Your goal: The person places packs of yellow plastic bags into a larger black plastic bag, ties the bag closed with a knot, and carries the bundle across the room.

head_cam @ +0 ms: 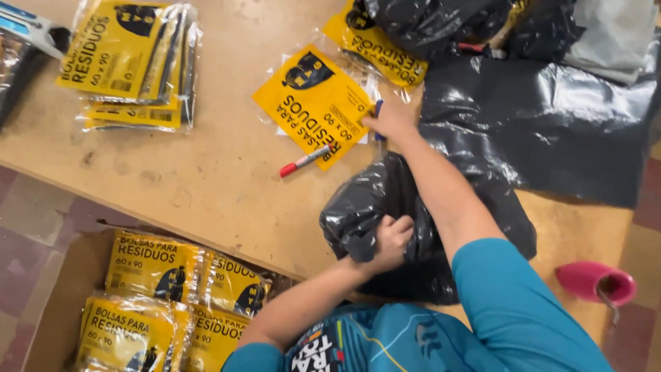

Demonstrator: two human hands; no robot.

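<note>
Worn wooden bench (pixel 227 179) fills most of the view, with a tiled floor (pixel 27 234) showing past its edge at 8 o'clock.

Near the centre the left hand (pixel 390 241) is clenched tight on a bunched black plastic bag (pixel 358 213), gripping a fold of it close to the body. The right hand (pixel 391 120), at about 1 o'clock from the left and well apart from it, reaches out across the bench and presses down on the near corner of a yellow printed packet (pixel 313 103) in a clear sleeve; whether its fingers pinch the packet or only rest on it I cannot tell. A blue pen (pixel 378 110) lies just beside that hand. A red marker (pixel 303 161) lies on the lower edge of the packet, at 8 o'clock from the right hand.

At 3 o'clock a black plastic sheet (pixel 544 131) is spread flat over the bench. At 12 o'clock a second yellow packet (pixel 385 52) sits partly under crumpled black bags (pixel 434 21). At 10 o'clock a stack of yellow packets (pixel 131 62) rests on the bench. At 7 o'clock a cardboard box (pixel 69 289) on the floor holds more packed yellow packets (pixel 158 269). At 4 o'clock a pink cup-like object (pixel 595 281) sits by the bench edge.
</note>
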